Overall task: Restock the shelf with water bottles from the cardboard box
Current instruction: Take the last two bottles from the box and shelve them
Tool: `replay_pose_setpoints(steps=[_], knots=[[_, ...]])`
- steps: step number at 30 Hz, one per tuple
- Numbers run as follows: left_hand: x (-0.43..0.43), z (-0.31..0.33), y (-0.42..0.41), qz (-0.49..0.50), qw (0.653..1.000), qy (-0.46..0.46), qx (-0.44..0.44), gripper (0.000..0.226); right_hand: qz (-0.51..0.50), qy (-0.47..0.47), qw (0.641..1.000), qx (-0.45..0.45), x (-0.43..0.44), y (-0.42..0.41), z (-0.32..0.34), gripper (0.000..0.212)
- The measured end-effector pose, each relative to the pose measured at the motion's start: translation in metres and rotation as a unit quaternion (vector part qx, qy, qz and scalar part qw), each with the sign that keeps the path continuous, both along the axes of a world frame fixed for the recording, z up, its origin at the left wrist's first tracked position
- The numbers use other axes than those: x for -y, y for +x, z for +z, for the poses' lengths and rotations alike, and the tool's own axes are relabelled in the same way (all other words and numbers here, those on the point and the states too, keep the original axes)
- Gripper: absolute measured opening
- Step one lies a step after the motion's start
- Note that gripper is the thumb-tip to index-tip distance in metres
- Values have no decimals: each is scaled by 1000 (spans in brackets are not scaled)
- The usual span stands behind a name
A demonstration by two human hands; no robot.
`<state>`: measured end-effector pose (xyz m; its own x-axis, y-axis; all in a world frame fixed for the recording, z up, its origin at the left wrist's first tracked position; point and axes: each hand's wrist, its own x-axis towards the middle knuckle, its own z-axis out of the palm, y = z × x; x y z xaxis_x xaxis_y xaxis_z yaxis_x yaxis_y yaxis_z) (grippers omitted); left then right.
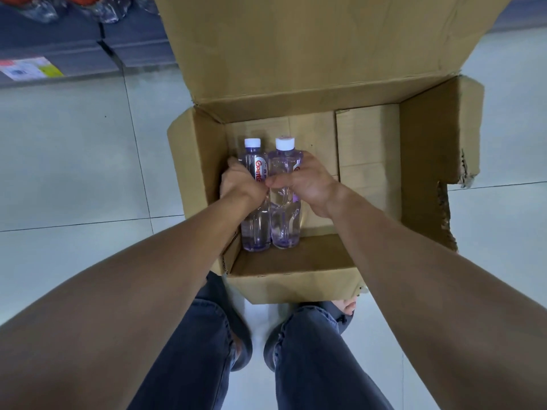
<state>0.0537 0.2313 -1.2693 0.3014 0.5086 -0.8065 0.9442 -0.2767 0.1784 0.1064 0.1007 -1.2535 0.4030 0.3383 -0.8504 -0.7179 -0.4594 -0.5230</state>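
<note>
Two clear plastic water bottles with white screw caps are seen side by side, touching, inside the open brown cardboard box (426, 161) at the centre of the frame. The left clear bottle (255, 226) carries a label with red lettering running along its body; the right clear bottle (284, 223) shows only a sliver of the same label past the fingers. Both are filled with clear liquid and have a faint violet tint, strongest at the bases. Their long axes run roughly up and down the frame, with the caps pointed toward the top of the frame and the bases toward the bottom, near the box's near wall. They occupy the left part of the box, beside its left wall; the rest of the box floor to the right is bare cardboard.

The left hand (241, 182) is wrapped around the middle of the left bottle, and the right hand (305, 180) is closed around the middle of the right bottle, thumb across its front. The box flaps are folded outward, the far one standing tall. The box rests on a pale tiled floor (74, 149), and a dark grey shelf base (80, 51) is seen at the upper left of the frame. Dark blue jeans are visible at the bottom.
</note>
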Motion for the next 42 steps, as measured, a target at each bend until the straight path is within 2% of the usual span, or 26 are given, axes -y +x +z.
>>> replay_pose_setpoints(steps=[5, 7, 10, 12, 13, 15, 16, 19, 24, 27, 30, 32, 37, 42], knots=[[-4, 42, -9, -5, 995, -25, 94, 68, -33, -50, 996, 68, 4, -11, 55, 60], [0, 77, -8, -17, 988, -33, 152, 65, -30, -62, 992, 105, 10, -11, 81, 60], [-5, 134, -4, -3, 969, -75, 233, 74, -25, -50, 989, 137, 9, -7, 135, 67], [-15, 179, 1, 10, 959, -117, 257, 72, -15, -44, 988, 150, 5, 1, 192, 58], [-20, 203, 3, 11, 955, -129, 265, 68, -11, -40, 988, 152, 3, 5, 222, 46], [-29, 260, 7, 6, 952, -124, 281, 62, 10, -26, 984, 173, -1, 11, 283, 24], [-35, 288, 8, 1, 952, -111, 287, 62, 24, -18, 980, 196, -4, 12, 315, 22], [-53, 377, 9, -10, 945, -101, 312, 71, 33, -16, 974, 222, -14, 9, 397, 29], [-97, 513, 0, -46, 922, -68, 379, 79, -27, -19, 949, 314, -45, -4, 529, 54], [-127, 594, -11, -84, 911, -41, 401, 78, -67, -14, 931, 359, -66, -16, 603, 55], [-156, 670, -30, -104, 898, -45, 425, 82, -59, -6, 916, 396, -92, -29, 677, 55], [-171, 718, -50, -98, 890, -32, 444, 86, -45, 7, 909, 414, -106, -37, 723, 60], [-200, 811, -120, -27, 869, 1, 494, 82, -10, 62, 882, 467, -137, -70, 827, 51], [-226, 902, -204, 22, 844, 61, 532, 82, 39, 126, 841, 525, -167, -128, 920, 56]])
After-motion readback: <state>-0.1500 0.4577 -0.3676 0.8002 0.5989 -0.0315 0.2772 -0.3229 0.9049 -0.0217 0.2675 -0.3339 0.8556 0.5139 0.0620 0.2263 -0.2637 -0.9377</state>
